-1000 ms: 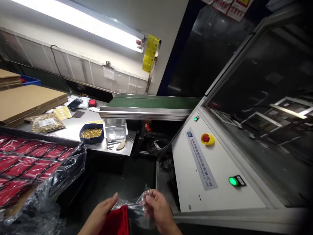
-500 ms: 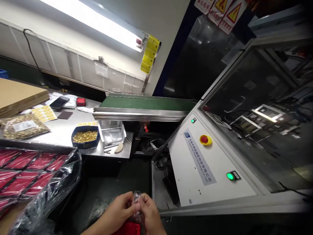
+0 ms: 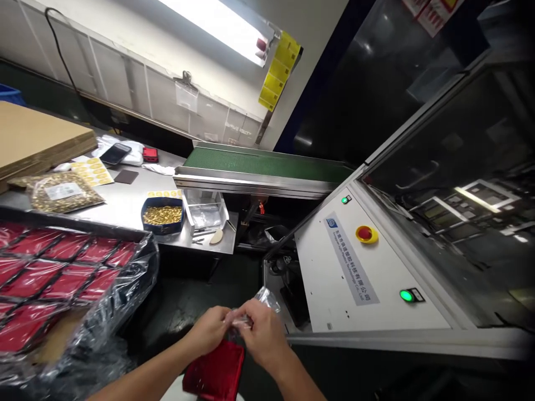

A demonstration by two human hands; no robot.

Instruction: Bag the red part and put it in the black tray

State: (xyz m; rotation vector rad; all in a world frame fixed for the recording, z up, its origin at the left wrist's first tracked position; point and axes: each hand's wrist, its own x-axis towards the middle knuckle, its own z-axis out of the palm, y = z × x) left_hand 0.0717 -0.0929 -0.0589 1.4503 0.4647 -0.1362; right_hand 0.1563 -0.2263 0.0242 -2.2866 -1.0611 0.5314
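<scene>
Over the dark floor, my left hand (image 3: 211, 329) and my right hand (image 3: 264, 334) are close together, both pinching a clear plastic bag (image 3: 268, 299). A loose, shiny end of the bag sticks out beyond my right fingers. Just below my hands is a red, shallow rectangular case (image 3: 215, 370) with a raised rim. It seems to be inside the lower part of the bag, though the film over it is hard to make out. Part of a white round surface shows beneath the case.
On the left, a plastic-lined box holds several wrapped red cases (image 3: 67, 281). Behind it, the metal table carries a blue tray of small gold parts (image 3: 163, 215) and a bag of parts (image 3: 64, 192). A green conveyor (image 3: 254, 161) runs to the white machine panel (image 3: 355, 267) on the right.
The view has shifted, so the table and box sit higher and further right. More of the red case shows under my hands. The bag's end now extends past my right hand.
</scene>
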